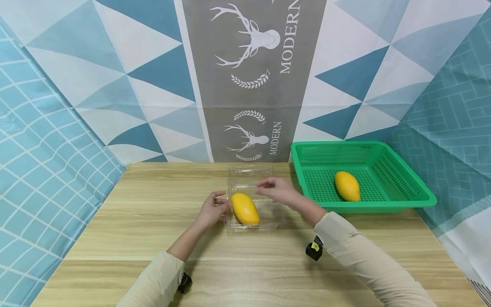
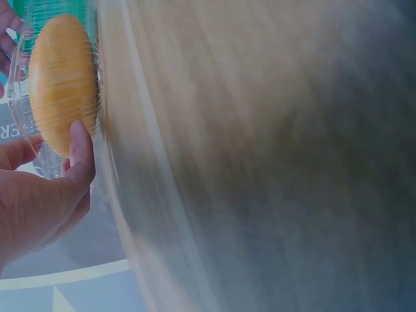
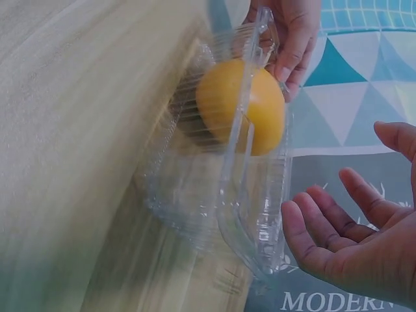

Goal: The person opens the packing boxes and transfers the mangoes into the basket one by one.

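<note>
Triangle-patterned cloth (image 1: 349, 76) printed "MODERN" backs your wood-grain tabletop (image 1: 245, 268) in the head view, a yellow mango (image 1: 245, 209) lying inside a clear box (image 1: 267, 212) near a green basket (image 1: 399, 204). By the left wrist view, your left hand (image 2: 45, 201) pinches the box's end; by the right, your right hand (image 3: 364, 240) hangs near it, fingers apart, "MODERN" readable beyond.

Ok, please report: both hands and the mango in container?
Left hand holds clear container at left edge. Right hand open, empty, near its right side. Mango inside, uncovered. Nothing seen in the way.
</note>
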A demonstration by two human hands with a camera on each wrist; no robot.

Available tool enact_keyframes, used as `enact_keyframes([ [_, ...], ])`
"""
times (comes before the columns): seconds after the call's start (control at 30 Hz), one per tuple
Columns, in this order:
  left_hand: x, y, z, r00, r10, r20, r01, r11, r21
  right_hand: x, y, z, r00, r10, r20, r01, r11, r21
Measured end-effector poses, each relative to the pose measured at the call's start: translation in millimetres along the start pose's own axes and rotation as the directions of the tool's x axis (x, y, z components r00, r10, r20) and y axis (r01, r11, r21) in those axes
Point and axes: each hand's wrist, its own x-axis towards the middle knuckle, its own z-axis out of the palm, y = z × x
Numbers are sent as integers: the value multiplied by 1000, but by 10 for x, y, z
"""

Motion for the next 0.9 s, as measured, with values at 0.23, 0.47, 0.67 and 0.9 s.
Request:
enact_keyframes([
  [0.23,9,-19,-1,1000,6,-11,-6,1000,11,23,35,101,1000,-12,7,12,1000,5],
  [0.47,3,-11,6,1000,9,-13,-8,1000,12,63,77,178,1000,14,19,-15,1000,12],
  [0.67,-3,-4,5,1000,8,-12,-8,1000,22,91,89,216,1000,20,16,-20,1000,18],
  [0.9,-1,4,4,1000,-2,1,2,1000,3,113,94,272,1000,21,12,-21,1000,22],
])
